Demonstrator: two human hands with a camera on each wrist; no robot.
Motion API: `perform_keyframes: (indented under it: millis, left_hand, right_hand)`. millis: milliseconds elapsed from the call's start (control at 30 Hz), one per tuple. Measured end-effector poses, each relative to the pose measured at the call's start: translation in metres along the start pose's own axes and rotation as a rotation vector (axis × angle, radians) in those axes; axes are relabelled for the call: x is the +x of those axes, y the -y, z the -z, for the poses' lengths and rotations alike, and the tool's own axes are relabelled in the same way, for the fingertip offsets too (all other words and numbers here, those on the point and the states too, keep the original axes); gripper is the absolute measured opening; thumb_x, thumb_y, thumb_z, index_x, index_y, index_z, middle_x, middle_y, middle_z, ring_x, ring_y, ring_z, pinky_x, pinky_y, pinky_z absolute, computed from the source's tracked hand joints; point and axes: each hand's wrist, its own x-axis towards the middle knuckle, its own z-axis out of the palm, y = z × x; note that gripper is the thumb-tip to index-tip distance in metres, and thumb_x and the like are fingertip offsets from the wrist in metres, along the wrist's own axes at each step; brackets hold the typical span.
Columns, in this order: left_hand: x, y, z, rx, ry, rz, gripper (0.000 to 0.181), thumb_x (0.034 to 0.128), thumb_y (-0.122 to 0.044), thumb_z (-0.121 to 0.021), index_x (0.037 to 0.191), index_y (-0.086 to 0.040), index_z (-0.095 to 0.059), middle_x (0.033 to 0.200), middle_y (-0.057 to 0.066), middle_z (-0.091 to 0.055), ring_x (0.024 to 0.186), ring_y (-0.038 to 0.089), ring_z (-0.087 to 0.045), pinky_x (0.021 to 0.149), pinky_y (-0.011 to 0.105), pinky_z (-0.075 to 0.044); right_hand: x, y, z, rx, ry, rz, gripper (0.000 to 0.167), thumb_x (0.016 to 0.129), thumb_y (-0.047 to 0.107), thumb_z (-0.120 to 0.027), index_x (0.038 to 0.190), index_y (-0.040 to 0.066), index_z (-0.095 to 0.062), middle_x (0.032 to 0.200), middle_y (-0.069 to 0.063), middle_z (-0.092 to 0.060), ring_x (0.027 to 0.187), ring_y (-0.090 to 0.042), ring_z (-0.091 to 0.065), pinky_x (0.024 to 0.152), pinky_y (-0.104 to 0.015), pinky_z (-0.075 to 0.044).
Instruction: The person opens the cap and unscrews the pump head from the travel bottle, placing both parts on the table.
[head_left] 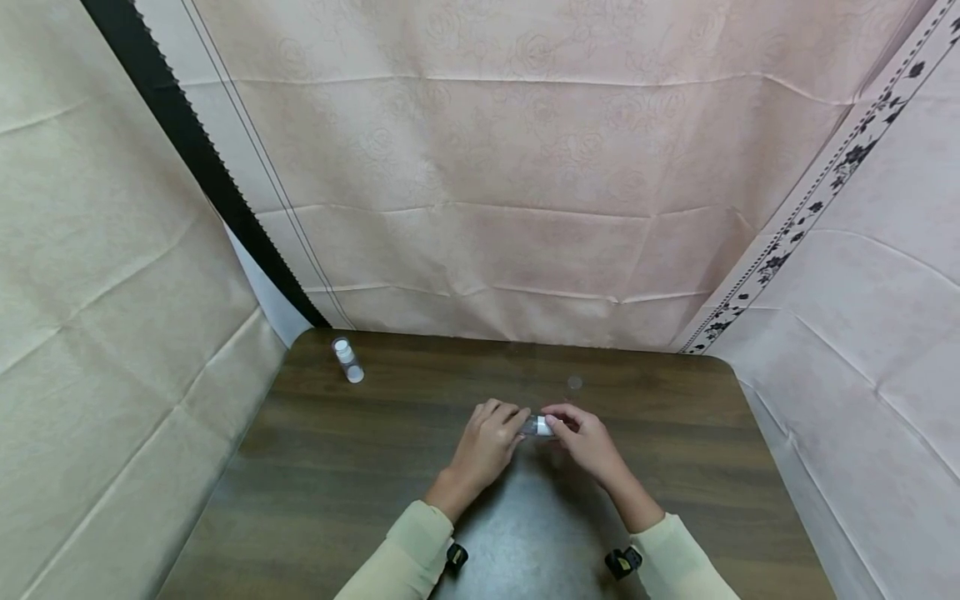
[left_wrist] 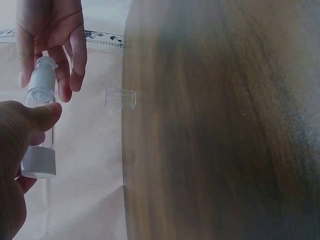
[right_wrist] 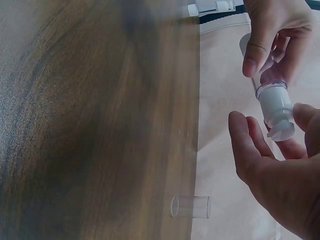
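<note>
Over the table (head_left: 337,492), I have one clear bottle (head_left: 536,426) up between both hands: left hand (head_left: 487,439) grips its body, right hand (head_left: 587,443) pinches the white pump (right_wrist: 276,105), thumb against fingers. Clear cap (left_wrist: 120,98) stands just beyond; second bottle (head_left: 348,360) near far-left corner.

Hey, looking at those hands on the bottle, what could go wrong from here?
The bottle, held sideways, might slip from the left hand if the right hand tugs hard at its white top.

The clear cylinder on the table is easy to overlook and sits just beyond the hands, so a stray finger could knock it over.
</note>
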Motion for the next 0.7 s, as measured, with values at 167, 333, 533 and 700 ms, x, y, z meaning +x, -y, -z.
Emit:
perform_keyframes:
  millis: [167,333,533,700]
  left_hand:
    - [-0.0002,-0.0001,-0.0003,-0.007,-0.003,0.008,0.035,0.0893,-0.024,-0.083,0.122,-0.014,-0.076,0.111,0.001,-0.074,0.1,0.016,-0.064,0.082,0.032,-0.053]
    - [-0.0005,-0.0003,-0.0005,-0.013,-0.008,0.024,0.035,0.0887,-0.024,-0.084,0.121,-0.015,-0.077,0.11,0.001,-0.074,0.099,0.016,-0.063,0.082,0.032,-0.052]
    - [-0.0016,-0.0004,-0.0011,-0.028,-0.005,0.039,0.035,0.0875,-0.023,-0.085,0.12,-0.014,-0.078,0.11,0.001,-0.074,0.098,0.016,-0.063,0.081,0.031,-0.053]
    - [-0.0031,-0.0002,-0.0023,-0.041,-0.006,0.05,0.035,0.0871,-0.023,-0.085,0.12,-0.016,-0.077,0.109,0.0,-0.074,0.098,0.016,-0.063,0.08,0.031,-0.052]
  right_hand:
    - [-0.0007,0.0003,-0.0002,0.024,0.025,-0.007,0.023,0.104,0.019,-0.065,0.121,0.007,-0.072,0.111,-0.015,-0.069,0.096,-0.029,-0.071,0.086,-0.052,-0.061]
    - [-0.0006,-0.0001,0.001,0.011,0.029,0.021,0.024,0.101,0.019,-0.068,0.122,0.008,-0.072,0.113,-0.013,-0.07,0.099,-0.03,-0.068,0.085,-0.047,-0.061]
    - [-0.0001,-0.0018,0.0009,-0.012,0.021,0.04,0.025,0.098,0.017,-0.072,0.122,0.009,-0.072,0.117,-0.013,-0.07,0.098,-0.024,-0.067,0.081,-0.033,-0.06]
    - [-0.001,-0.0014,-0.001,-0.04,-0.005,0.055,0.024,0.096,0.013,-0.075,0.119,0.01,-0.074,0.116,-0.012,-0.071,0.096,-0.021,-0.064,0.078,-0.025,-0.055]
